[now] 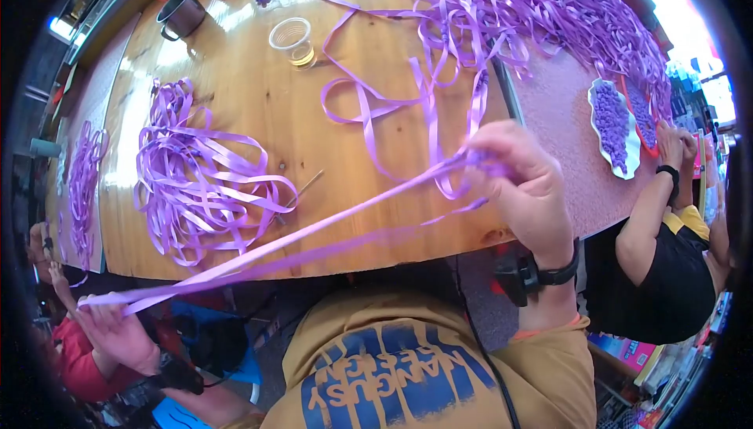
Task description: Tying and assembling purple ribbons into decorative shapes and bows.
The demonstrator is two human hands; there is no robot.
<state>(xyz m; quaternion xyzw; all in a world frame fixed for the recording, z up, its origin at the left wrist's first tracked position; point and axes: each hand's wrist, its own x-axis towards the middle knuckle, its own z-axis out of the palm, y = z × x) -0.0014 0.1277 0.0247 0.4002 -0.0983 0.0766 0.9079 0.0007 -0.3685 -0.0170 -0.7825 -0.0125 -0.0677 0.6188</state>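
Note:
A purple ribbon (314,231) is stretched in a long, narrow loop across the table's near edge. My right hand (529,190) pinches its gathered end, raised over the right side of the table; motion blurs the fingertips. Low on the left, my left hand (118,335) has its fingers closed around the other end of the loop. A loose tail of the ribbon ends just below my right fingers. Just beyond the stretched ribbon lies a tangled bundle of purple ribbons (196,170), with a thin metal tool (310,186) at its right side.
A large heap of purple ribbons (565,13) covers the far right. A white scalloped dish (630,164) of small purple pieces stands near a co-worker's hands (672,143). Two clear plastic cups (292,34) and a dark metal mug (180,13) stand at the back. More ribbons (85,170) lie far left.

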